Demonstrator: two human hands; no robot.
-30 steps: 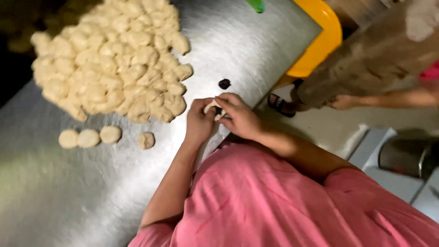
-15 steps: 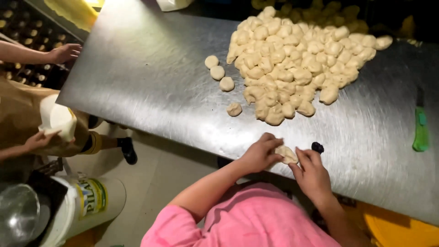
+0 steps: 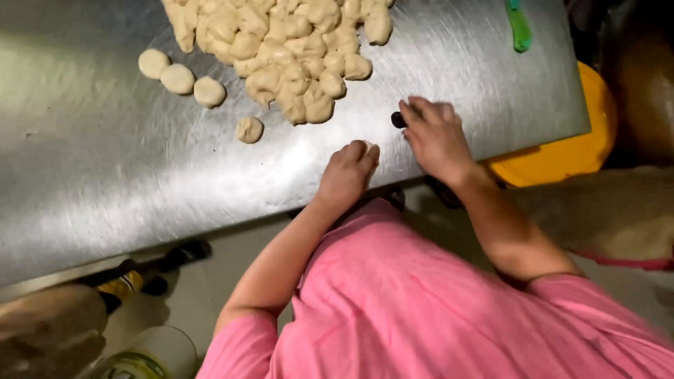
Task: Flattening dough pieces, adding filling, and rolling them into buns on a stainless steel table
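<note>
Hidden or unclear items, listed:

1. Dough piece [image 3: 368,147]: only a pale sliver shows past the knuckles of my left hand [image 3: 347,175]; the rest sits inside my curled fingers.
2. Small dark object [image 3: 398,120]: mostly under the fingertips of my right hand [image 3: 437,138]; its kind cannot be told.
3. Pile of dough pieces [image 3: 295,42]: cut off by the top edge, full extent unseen.
4. Green tool [image 3: 519,27]: upper part runs off the top edge.
5. Yellow bowl [image 3: 569,151]: largely tucked beneath the steel table [image 3: 105,182].
6. Container with a printed label [image 3: 151,354]: blurred, cropped at the bottom edge.
</note>
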